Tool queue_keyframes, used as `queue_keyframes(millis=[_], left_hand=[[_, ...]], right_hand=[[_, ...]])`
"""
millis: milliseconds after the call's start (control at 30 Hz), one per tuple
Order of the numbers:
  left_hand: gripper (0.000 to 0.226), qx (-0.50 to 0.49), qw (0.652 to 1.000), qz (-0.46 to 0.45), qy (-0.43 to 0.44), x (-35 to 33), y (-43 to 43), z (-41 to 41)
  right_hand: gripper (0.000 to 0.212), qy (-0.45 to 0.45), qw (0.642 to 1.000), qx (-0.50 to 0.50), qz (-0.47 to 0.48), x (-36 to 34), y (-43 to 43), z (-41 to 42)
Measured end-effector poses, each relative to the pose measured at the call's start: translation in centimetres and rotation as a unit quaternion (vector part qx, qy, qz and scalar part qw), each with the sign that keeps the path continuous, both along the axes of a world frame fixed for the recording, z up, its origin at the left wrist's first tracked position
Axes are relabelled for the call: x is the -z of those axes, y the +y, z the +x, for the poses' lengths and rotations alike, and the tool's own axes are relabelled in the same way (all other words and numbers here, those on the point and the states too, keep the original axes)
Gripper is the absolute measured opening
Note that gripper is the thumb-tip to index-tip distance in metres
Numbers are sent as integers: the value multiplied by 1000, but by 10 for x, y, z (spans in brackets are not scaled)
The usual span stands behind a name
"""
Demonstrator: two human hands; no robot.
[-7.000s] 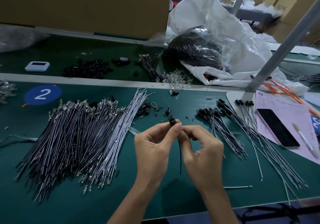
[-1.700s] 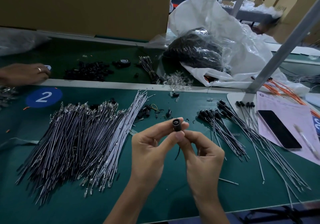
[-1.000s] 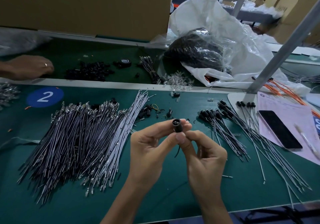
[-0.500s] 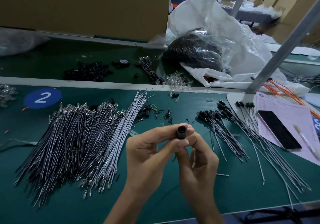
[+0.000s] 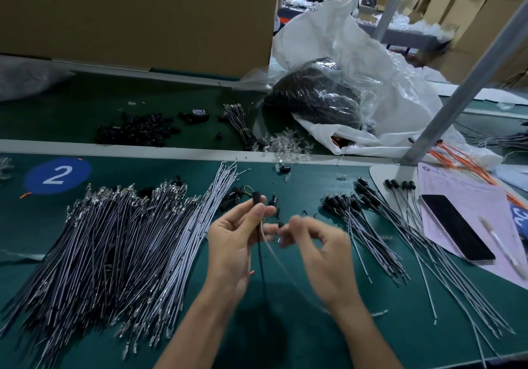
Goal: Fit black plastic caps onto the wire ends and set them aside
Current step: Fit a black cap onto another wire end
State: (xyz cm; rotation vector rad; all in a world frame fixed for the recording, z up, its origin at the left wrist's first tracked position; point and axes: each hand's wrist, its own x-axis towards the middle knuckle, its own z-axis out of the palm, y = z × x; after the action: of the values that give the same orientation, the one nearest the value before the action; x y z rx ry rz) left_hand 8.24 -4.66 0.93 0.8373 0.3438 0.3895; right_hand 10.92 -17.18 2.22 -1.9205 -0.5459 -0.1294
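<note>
My left hand (image 5: 234, 243) pinches a black plastic cap (image 5: 256, 197) between thumb and fingertips, above the green mat. A thin dark wire (image 5: 260, 257) and a paler one hang down from the cap. Just to its right, my right hand (image 5: 323, 257) is blurred with its fingers curled; whether it pinches anything I cannot tell. A big pile of uncapped grey wires (image 5: 114, 254) lies on the left. Capped wires (image 5: 368, 226) lie fanned out on the right. A few loose black caps (image 5: 235, 197) sit behind my hands.
A phone (image 5: 457, 226) and a pen lie on a pink paper (image 5: 468, 191) at the right. A metal post (image 5: 457, 91) slants up there. Behind the white strip are more black caps (image 5: 137, 131), clear parts (image 5: 288, 146), a plastic bag (image 5: 328, 100) and a cardboard box (image 5: 143, 11).
My right hand has come off the cap and moved right. The left hand now holds the cap alone, slightly further back, with the wires dangling. The other person's hand at far left is gone.
</note>
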Motion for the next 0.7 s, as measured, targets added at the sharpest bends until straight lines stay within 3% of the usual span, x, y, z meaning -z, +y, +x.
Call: queue_keyframes(millis=[133,267,700], left_hand=[[27,47,998,14,35,15,9,15],[29,62,996,49,34,21,11,18],[23,13,995,94,-12,23,13,18]], right_hand=[[14,-61,981,84,-166,5,8,84],[24,-4,949,101,-299,27,27,160],[16,33,934,111,-337,35,47,182]])
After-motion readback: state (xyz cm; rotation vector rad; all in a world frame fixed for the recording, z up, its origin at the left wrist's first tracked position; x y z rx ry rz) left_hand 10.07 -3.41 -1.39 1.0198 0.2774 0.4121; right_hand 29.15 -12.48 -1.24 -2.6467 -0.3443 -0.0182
